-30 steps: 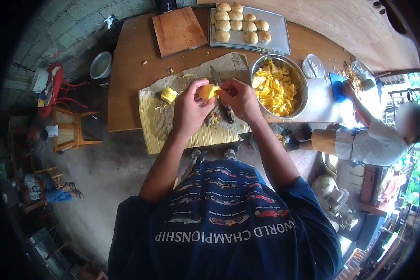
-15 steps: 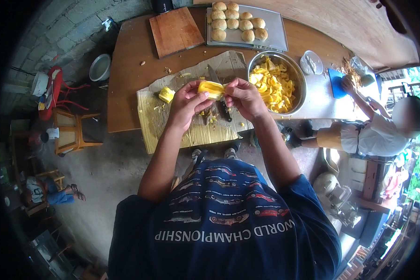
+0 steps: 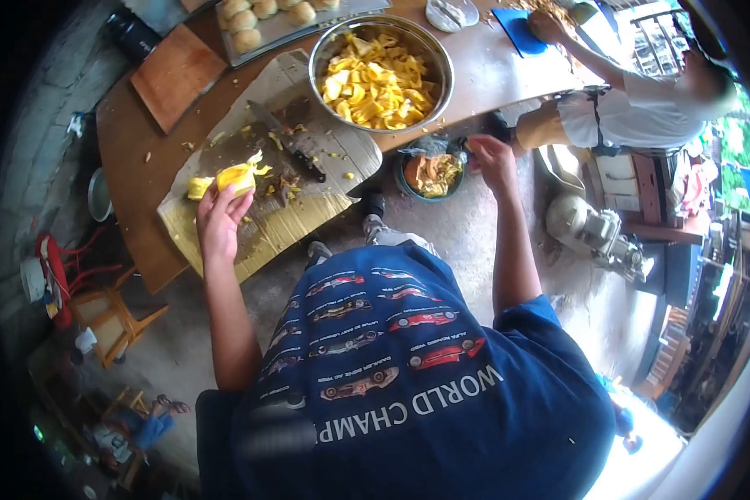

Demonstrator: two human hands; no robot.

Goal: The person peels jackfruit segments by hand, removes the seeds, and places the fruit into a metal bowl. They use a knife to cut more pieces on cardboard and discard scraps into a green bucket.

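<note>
The big round steel bowl (image 3: pixel 382 60) is gleaming, polished and smooth, its yellow fruit pieces looking moist and waxy. The brown corrugated cardboard sheet (image 3: pixel 308 212) is lying matt and ribbed, stained dark in patches. The brown wooden table (image 3: pixel 142 183) is showing a smooth, dull finish. The black-handled knife (image 3: pixel 285 143) is showing a dull metal blade. The yellow fruit piece (image 3: pixel 236 177) in the left hand (image 3: pixel 217 223) is looking glossy and fibrous. The square reddish wooden board (image 3: pixel 177 77) is looking dry and matt.

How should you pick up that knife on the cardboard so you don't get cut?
Grip the knife by its dark handle, the end nearer the table edge, coming from above on that near side. The blade points away toward the far end of the cardboard, and it lies flat with the handle clear.
</note>
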